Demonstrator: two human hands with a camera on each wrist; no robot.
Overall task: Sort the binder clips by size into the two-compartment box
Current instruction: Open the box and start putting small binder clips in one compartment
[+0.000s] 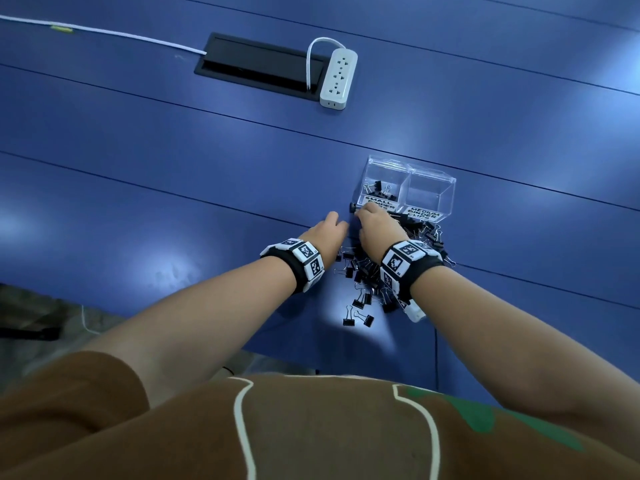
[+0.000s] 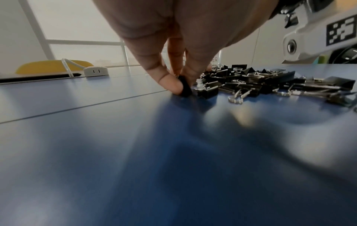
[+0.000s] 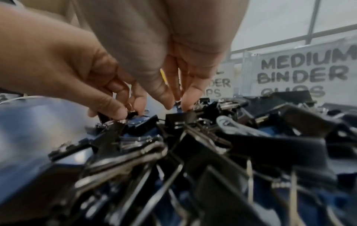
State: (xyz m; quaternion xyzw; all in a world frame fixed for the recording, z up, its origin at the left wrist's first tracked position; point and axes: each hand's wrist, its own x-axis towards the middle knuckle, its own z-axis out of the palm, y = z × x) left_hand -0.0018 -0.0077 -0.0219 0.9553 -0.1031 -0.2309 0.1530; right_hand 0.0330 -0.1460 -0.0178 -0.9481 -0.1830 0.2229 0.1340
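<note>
- Clear two-compartment box (image 1: 405, 188) stands on blue table (image 1: 173, 168), well in from the near edge, right of centre. Its left compartment (image 1: 379, 188), labelled SMALL BINDER CLIPS, has a few small black clips (image 1: 379, 191) in it; right compartment (image 1: 431, 197) reads MEDIUM BINDER CLIPS.
- Pile of binder clips (image 1: 367, 275), black w/ silver handles, lies on table btwn box front and near edge; mixed sizes.
- Left hand (image 1: 323, 233) at pile's left fringe; in left wrist view thumb and finger pinch a small black clip (image 2: 185, 88) down at table surface.
- Right hand (image 1: 375, 225) just in front of box, over pile's far part; fingertips (image 3: 186, 102) point down, close together, touching clips. Can't tell if it actually grips one.
- The two hands are just beside each other.
- Far side of table: black cable hatch (image 1: 256, 65), white power strip (image 1: 338, 79) touching hatch's right end, white cable (image 1: 104, 31) running to left edge.
</note>
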